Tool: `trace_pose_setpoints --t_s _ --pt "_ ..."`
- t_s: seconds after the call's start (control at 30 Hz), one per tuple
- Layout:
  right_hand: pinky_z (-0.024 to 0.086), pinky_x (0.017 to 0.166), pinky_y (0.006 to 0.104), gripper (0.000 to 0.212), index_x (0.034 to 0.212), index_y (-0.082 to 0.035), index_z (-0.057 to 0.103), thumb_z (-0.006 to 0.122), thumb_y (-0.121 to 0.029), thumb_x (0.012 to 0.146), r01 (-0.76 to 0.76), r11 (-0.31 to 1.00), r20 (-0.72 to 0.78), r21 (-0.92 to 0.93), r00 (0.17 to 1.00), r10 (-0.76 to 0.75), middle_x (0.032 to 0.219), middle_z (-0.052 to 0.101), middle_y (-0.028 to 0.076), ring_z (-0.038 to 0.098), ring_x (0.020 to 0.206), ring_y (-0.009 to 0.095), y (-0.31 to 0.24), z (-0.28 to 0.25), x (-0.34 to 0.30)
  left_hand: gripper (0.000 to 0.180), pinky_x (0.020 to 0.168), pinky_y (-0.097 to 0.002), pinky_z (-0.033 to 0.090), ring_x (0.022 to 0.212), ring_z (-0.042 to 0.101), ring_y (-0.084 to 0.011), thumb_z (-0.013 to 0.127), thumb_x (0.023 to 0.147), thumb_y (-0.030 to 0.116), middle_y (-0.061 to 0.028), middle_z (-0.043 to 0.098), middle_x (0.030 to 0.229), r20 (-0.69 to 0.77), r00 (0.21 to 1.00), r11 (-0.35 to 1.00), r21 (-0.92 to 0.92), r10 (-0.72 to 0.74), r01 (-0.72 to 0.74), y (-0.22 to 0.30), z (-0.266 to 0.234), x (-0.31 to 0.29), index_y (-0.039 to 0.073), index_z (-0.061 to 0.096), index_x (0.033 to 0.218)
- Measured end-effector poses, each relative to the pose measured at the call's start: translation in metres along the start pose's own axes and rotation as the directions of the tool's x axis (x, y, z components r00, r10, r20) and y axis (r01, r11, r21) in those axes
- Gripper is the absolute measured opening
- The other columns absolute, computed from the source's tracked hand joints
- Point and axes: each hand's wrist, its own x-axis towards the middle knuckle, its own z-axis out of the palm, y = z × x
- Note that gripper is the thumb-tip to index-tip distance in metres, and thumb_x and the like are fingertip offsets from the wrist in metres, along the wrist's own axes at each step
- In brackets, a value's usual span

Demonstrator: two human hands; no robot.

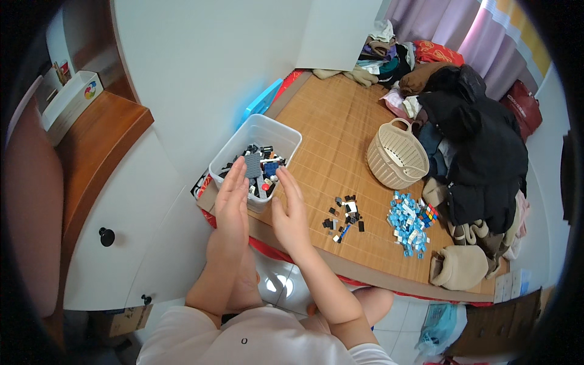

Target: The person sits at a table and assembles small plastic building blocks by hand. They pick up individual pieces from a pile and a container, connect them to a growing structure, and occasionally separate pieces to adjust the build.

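My left hand (232, 198) and my right hand (292, 216) are raised over the near side of a translucent plastic bin (291, 137), palms turned toward each other with a gap between. Both have their fingers stretched out, and I see nothing held in either. Inside the bin lies a heap of toy building bricks, mostly black, white and grey. A grey studded plate (253, 165) shows beside my left fingertips, and a dark blue brick (270, 168) lies near my right fingertips. My hands hide part of the bin's near wall.
Right of my hands, a small scatter of dark bricks (350, 213) lies on the bamboo mat (322, 134). Further right are a blue-and-white brick pile (409, 222), a puzzle cube (429, 214) and a beige basket (380, 161). Clothes (486, 152) line the far right; a cabinet (152, 201) stands left.
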Motion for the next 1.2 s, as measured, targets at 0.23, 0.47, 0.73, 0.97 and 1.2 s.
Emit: trace_pose_setpoints --t_s 0.23,0.47,0.73,0.97,1.2 --pt "0.025 0.106 0.0369 0.047 0.127 0.000 0.041 0.043 0.004 0.080 -0.056 0.998 -0.048 0.001 0.997 0.056 0.136 0.035 0.018 0.031 0.128 0.030 0.011 -0.029 -0.021 0.048 0.108 -0.0325 0.020 0.132 0.027 -0.0216 0.034 0.087 0.003 -0.0137 0.031 0.140 0.134 0.982 0.991 0.007 -0.133 0.133 -0.019 0.026 -0.021 -0.006 0.030 0.134" --pt "0.025 0.106 0.0359 0.047 0.126 0.000 0.043 0.044 0.004 0.079 -0.226 0.973 -0.187 0.038 0.955 0.229 0.136 0.036 0.017 0.031 0.129 0.029 0.048 -0.072 -0.066 0.047 0.108 -0.0318 0.021 0.132 0.026 -0.0214 0.039 0.088 0.003 -0.0143 0.033 0.140 0.292 0.896 0.940 0.042 -0.335 0.337 -0.069 0.048 -0.048 -0.005 0.032 0.133" --pt "0.024 0.106 0.0344 0.054 0.129 0.000 0.038 0.044 0.007 0.076 -0.390 0.912 -0.366 0.127 0.836 0.408 0.136 0.033 0.017 0.030 0.129 0.027 0.084 -0.111 -0.129 0.049 0.105 -0.0301 0.024 0.131 0.028 -0.0200 0.040 0.086 0.003 -0.0126 0.036 0.138 0.328 0.735 0.800 0.142 -0.593 0.583 -0.119 0.054 -0.073 -0.005 0.032 0.133" --pt "0.022 0.107 0.0337 0.057 0.133 0.002 0.032 0.043 0.008 0.077 -0.413 0.844 -0.340 0.341 0.783 0.521 0.138 0.030 0.017 0.027 0.131 0.026 0.103 -0.110 -0.140 0.048 0.104 -0.0300 0.024 0.132 0.027 -0.0197 0.040 0.086 0.004 -0.0130 0.037 0.137 0.311 0.681 0.747 0.227 -0.663 0.624 -0.142 0.049 -0.092 -0.003 0.034 0.133" --pt "0.022 0.107 0.0342 0.057 0.134 0.003 0.030 0.041 0.005 0.078 -0.441 0.871 -0.338 0.218 0.803 0.491 0.140 0.027 0.021 0.027 0.131 0.029 0.122 -0.103 -0.132 0.047 0.105 -0.0304 0.025 0.130 0.030 -0.0216 0.039 0.087 0.004 -0.0167 0.034 0.138 0.291 0.693 0.751 0.239 -0.660 0.615 -0.150 0.052 -0.091 -0.005 0.033 0.132"
